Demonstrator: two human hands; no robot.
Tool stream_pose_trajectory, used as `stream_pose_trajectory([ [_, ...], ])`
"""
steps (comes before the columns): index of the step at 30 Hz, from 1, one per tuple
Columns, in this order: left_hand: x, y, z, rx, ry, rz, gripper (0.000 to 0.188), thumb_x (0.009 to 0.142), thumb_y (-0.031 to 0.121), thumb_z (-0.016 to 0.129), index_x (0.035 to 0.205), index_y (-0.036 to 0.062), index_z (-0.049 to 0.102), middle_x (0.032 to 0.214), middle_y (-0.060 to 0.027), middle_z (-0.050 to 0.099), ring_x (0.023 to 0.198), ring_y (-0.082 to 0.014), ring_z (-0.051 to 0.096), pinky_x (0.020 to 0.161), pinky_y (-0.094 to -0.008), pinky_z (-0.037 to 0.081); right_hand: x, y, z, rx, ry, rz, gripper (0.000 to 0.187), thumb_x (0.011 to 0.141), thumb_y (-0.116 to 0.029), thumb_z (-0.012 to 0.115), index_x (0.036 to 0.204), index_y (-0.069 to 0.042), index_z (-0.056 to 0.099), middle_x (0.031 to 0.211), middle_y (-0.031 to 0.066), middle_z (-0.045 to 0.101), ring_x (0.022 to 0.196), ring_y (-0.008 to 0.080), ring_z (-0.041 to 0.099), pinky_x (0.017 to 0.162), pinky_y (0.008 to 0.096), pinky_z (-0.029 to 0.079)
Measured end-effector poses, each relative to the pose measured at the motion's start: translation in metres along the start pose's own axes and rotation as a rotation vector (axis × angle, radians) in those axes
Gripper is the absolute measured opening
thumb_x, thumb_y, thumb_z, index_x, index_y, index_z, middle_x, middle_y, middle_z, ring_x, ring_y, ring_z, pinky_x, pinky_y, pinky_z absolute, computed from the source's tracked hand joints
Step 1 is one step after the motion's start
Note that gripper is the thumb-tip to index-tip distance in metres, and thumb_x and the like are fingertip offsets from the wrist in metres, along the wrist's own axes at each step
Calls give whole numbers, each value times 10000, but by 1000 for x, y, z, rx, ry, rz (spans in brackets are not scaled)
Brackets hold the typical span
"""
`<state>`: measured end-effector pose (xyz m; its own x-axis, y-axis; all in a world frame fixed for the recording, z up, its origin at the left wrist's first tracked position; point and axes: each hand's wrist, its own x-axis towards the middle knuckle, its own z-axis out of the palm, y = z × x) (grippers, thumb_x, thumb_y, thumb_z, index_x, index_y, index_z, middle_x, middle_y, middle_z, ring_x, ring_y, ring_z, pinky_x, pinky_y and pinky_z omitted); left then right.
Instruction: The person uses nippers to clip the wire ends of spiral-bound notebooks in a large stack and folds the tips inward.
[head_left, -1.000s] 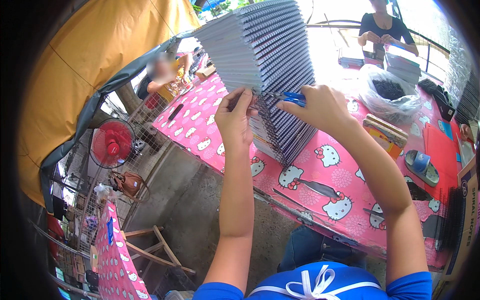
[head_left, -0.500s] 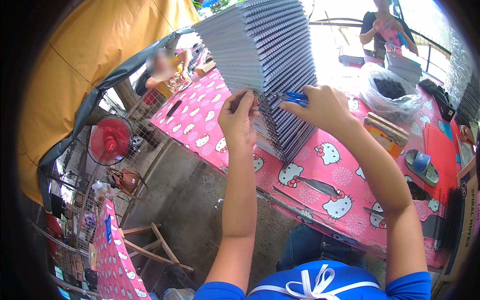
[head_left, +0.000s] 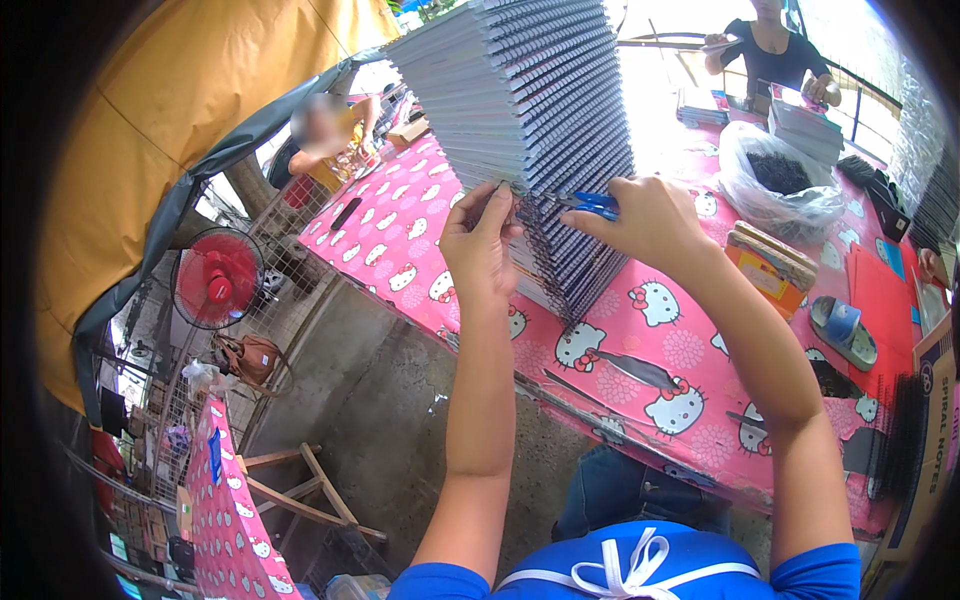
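Observation:
A tall stack of spiral-bound notebooks (head_left: pixel 575 110) stands on the pink table, with the dark coils facing right. My left hand (head_left: pixel 484 235) is closed at the near side of the stack, thumb and fingers pinching the corner of a spiral notebook at its coil end. Its fingertips partly hide the exact spot. In my right hand (head_left: pixel 655 222) is a pair of blue-handled pliers (head_left: pixel 597 204), the jaws pointing left to the coil beside my left fingertips. Whether the jaws grip the wire is too small to tell.
The patterned pink table (head_left: pixel 630 350) has torn patches near its front edge. On the right are a clear bag of black coils (head_left: pixel 780 175), a wooden block (head_left: pixel 770 255), a blue sandal (head_left: pixel 845 330) and red sheets (head_left: pixel 880 300). Co-workers sit across the table; a red fan (head_left: pixel 218 278) stands left.
My hands and the pliers stay at the same coil, with only a slight shift. At the far right, a co-worker has lowered a pink item and moved their hands apart.

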<state>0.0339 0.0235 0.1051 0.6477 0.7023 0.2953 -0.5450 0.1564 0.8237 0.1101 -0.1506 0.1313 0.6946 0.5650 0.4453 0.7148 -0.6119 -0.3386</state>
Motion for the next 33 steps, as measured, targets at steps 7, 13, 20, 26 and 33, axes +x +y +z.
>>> stream_pose_trajectory([
  [7, -9, -2, 9, 135, -29, 30, 410, 729, 47, 787, 1075, -19, 578, 893, -66, 636, 753, -114, 611, 567, -220, 486, 4, -3, 1, -43, 95, -69, 729, 745, -681, 587, 768, 45, 652, 719, 190, 645, 677, 333, 668, 623, 415, 530],
  [13, -7, -4, 4, 120, -28, 51, 351, 732, 36, 779, 1032, -20, 605, 884, -69, 638, 747, -114, 608, 569, -223, 489, 3, -9, -2, 4, -73, 1, 710, 753, -672, 584, 748, 33, 661, 686, 185, 645, 676, 327, 670, 619, 411, 530],
  [20, -6, -5, -3, 31, 33, -39, 331, 750, 41, 765, 1040, -3, 612, 889, -52, 646, 709, -103, 598, 544, -214, 467, -2, 6, 16, -69, 158, -79, 722, 719, -718, 584, 727, 2, 634, 670, 172, 628, 667, 335, 655, 618, 443, 512],
  [26, -12, -9, 2, 94, -40, 10, 361, 741, 16, 766, 1062, -12, 600, 887, -61, 647, 711, -106, 597, 534, -220, 458, 3, -1, 15, -61, 160, -99, 714, 743, -693, 580, 715, 15, 661, 654, 167, 639, 647, 325, 659, 622, 416, 521],
  [33, -11, -13, -5, 52, 14, -9, 380, 730, 10, 772, 1067, -19, 598, 887, -65, 649, 712, -106, 596, 535, -221, 459, -7, 5, 12, -15, 4, -10, 701, 729, -686, 599, 656, 10, 633, 611, 166, 613, 596, 335, 637, 591, 426, 497],
])
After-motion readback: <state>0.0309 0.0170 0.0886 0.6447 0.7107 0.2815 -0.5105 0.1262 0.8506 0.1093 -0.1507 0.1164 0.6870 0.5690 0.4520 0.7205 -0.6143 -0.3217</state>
